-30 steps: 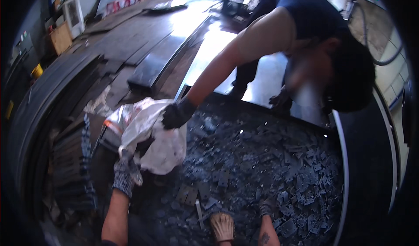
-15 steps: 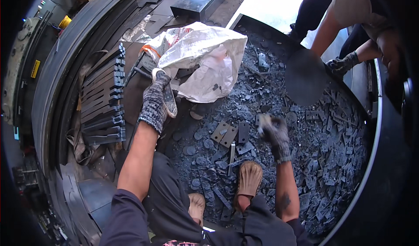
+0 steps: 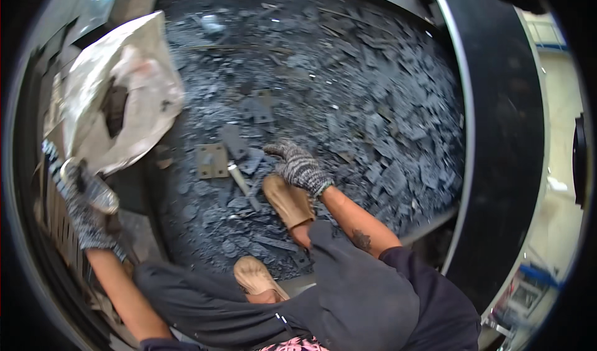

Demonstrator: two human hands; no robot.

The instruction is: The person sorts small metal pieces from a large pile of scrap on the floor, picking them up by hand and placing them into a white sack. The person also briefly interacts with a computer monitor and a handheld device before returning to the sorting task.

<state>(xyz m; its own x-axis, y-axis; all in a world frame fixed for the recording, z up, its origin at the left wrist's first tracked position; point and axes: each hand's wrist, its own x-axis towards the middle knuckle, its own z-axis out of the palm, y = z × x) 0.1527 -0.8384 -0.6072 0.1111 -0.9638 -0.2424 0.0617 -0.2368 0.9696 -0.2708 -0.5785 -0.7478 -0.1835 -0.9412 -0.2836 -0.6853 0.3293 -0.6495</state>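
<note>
My left hand (image 3: 89, 209), in a grey speckled knit glove, is closed at the lower edge of a white woven sack (image 3: 149, 117). A pale, rolled piece of what looks like the sack's rim shows by its fingers. The sack's mouth gapes, with something dark inside. My right hand (image 3: 300, 166), gloved alike, is held just above my tan shoe (image 3: 289, 201), fingers stretched leftward and slightly bent, nothing visible in them. To its left lie a brownish metal plate with holes (image 3: 212, 161), a dark flat plate (image 3: 233, 140) and a pale rod (image 3: 239, 178).
Grey metal scraps (image 3: 385, 127), many flat and angular, cover the floor of the bin around my feet. A pale-edged wall (image 3: 463, 102) bounds it on the right, with a wide dark panel (image 3: 504, 133) beyond. Slotted metal strips (image 3: 59, 217) stand at the left.
The view has swung right, leaving the sack and strips further left and the co-worker's arms out of sight. My right hand has come nearer my shoe; my left stays at the sack's rim.
</note>
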